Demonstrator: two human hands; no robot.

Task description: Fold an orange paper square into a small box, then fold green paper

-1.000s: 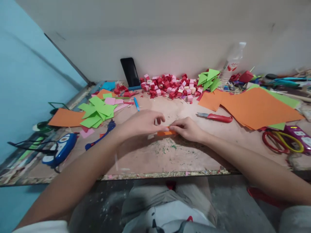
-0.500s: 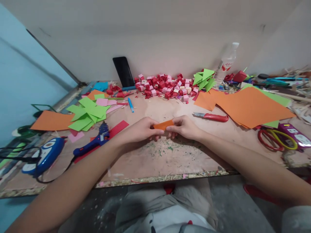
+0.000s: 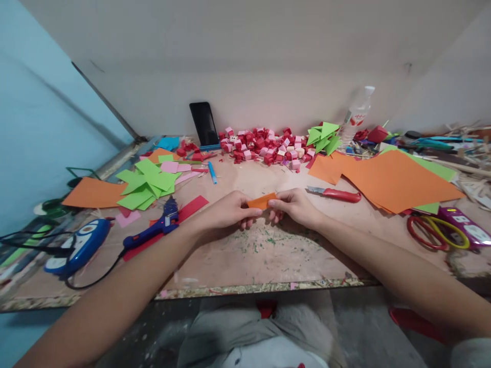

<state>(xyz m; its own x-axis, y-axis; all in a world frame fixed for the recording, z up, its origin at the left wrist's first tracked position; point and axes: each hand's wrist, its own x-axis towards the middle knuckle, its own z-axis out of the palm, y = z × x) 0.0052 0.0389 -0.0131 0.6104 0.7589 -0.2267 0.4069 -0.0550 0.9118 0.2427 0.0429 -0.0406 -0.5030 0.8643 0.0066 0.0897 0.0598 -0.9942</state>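
Observation:
A small strip of orange paper [image 3: 261, 201] is pinched between my two hands, a little above the middle of the table. My left hand [image 3: 235, 208] grips its left end between thumb and fingers. The right end sits in the pinch of my right hand [image 3: 292, 205]. Beyond my right hand lies a craft knife [image 3: 337, 194] with a red handle and its blade out. To the left of my left hand, a blue glue gun [image 3: 163, 225] rests on red paper [image 3: 192, 207].
At the back is a heap of folded red and pink paper pieces [image 3: 264, 145], beside a leaning phone [image 3: 204, 124]. Green papers [image 3: 148, 181] lie left, large orange sheets [image 3: 402, 181] right, near scissors [image 3: 427, 232]. A plastic bottle [image 3: 356, 117] stands by the wall.
The view has tilted up slightly, so everything sits lower in the picture. Both hands keep their pinch on the orange paper, with only a slight shift of the fingers.

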